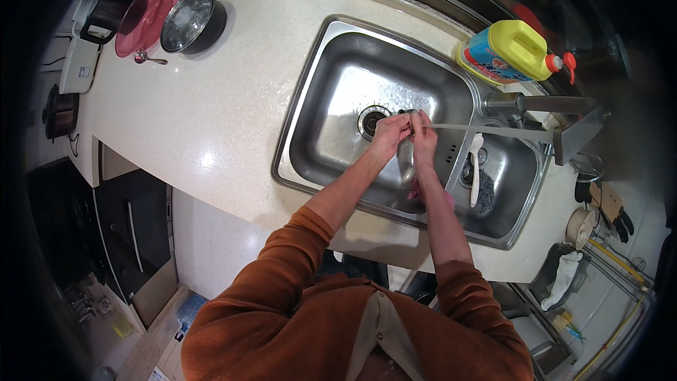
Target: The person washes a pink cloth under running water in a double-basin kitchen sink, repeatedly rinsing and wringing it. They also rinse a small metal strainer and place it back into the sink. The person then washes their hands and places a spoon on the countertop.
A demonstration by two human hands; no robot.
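My left hand point(390, 131) and my right hand point(424, 135) meet over the large basin of a stainless steel sink point(330, 132), just right of its drain point(374, 116). Between their fingers is a small, shiny, round-edged object point(410, 112); fingers cover most of it, so its kind is unclear. A stream of water point(486, 128) from the faucet point(579, 135) reaches my right hand. Under my right forearm, a pink cloth point(415, 189) shows at the basin's near wall.
The smaller basin holds a white spoon point(476, 169) and a dark scouring pad point(485, 193). Behind it stands a yellow detergent jug point(510, 53). A lidded pot point(193, 21), pink basin point(140, 26) and metal spoon point(150, 58) occupy the counter's far left. A knife block point(608, 203) is at right.
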